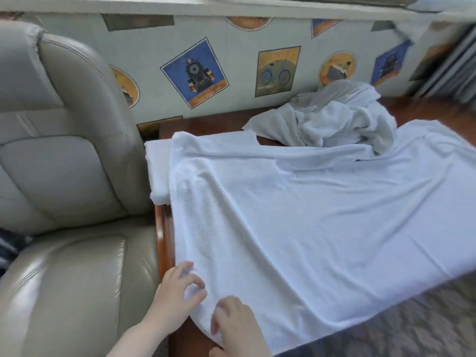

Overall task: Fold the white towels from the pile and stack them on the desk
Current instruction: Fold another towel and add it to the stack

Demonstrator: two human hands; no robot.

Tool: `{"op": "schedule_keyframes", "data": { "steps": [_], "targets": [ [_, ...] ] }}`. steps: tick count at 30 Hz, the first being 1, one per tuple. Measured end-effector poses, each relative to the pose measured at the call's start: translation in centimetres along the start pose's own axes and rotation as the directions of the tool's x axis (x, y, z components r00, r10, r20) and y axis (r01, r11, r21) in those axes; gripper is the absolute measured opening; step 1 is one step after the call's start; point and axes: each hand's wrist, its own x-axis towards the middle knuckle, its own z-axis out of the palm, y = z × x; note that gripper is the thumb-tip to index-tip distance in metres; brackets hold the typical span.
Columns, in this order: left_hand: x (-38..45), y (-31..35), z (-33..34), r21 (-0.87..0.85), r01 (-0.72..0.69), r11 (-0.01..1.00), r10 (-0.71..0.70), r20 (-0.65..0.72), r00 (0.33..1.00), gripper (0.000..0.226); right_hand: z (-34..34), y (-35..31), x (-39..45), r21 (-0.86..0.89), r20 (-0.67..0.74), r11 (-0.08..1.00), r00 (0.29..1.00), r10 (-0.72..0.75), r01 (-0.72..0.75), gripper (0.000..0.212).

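Both hands work the towel [296, 215] corner: left hand [177, 292] pinching it, right hand [231, 323] pressing flat, seemingly to start a fold beside the pile [342, 119].

A beige leather armchair [64, 176] is seen at the left. Behind it, wallpaper [231, 60] printed with train and bicycle pictures is shown; patterned carpet [412, 331] lies far to its right.

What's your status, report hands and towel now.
Left hand pinches spread towel corner; right hand rests beside. Unfolded. Pile behind, overlapped.
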Motion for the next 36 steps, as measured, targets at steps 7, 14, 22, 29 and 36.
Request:
{"op": "schedule_keyframes", "data": {
  "steps": [7, 14, 22, 29, 36],
  "targets": [
    [-1.2, 3.9, 1.3, -0.217, 0.204, 0.955, -0.242, -0.165, 0.956, 0.033, 1.9, -0.9, -3.0, 0.243, -0.1, 0.967, 0.989, 0.108, -0.081, 0.028],
    [0.0, 6.8, -2.6, -0.875, 0.303, 0.378, -0.584, 0.029, 0.811, 0.045, -1.3, -3.4, -5.2, 0.657, -0.119, 0.744, 0.959, 0.255, -0.116, 0.024],
    [8.1, 7.2, -9.2, -0.87, 0.479, -0.114, -0.218, 0.493, 0.843, 0.053, -7.6, -3.2, -3.2, 0.844, -0.047, 0.521, 0.949, 0.312, -0.129, 0.021],
    [14.1, 12.4, -8.5, -0.774, 0.633, -0.023, -0.024, 0.634, 0.773, 0.042, -11.8, 1.9, -3.3, 0.991, 0.052, -0.132, 0.93, 0.363, -0.003, 0.026],
    [14.9, 27.9, -2.5, -0.854, 0.513, -0.089, 0.139, 0.499, 0.855, 0.029, -15.3, 12.9, -5.7, 0.795, 0.042, -0.574, 0.926, 0.376, 0.197, 0.035]
  ]
}}
